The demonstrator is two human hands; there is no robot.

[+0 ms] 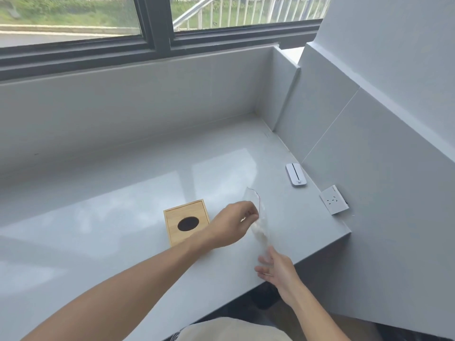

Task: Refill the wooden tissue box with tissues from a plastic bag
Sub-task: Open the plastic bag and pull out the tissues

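Observation:
A square wooden tissue box [183,215] with a dark oval opening on top lies on the grey ledge [110,242]. Just right of it, a clear plastic bag [259,227] with white tissues inside is held up off the ledge. My left hand [231,225] reaches over the box's right edge and pinches into the bag's open upper part. My right hand [275,269] grips the bag's lower end near the ledge's front edge. The box's right side is hidden behind my left wrist.
A small white device [296,174] lies at the ledge's right side by the wall. A white wall socket [334,199] sits on the right wall near the ledge corner. A window runs along the back. The ledge drops off at the front right.

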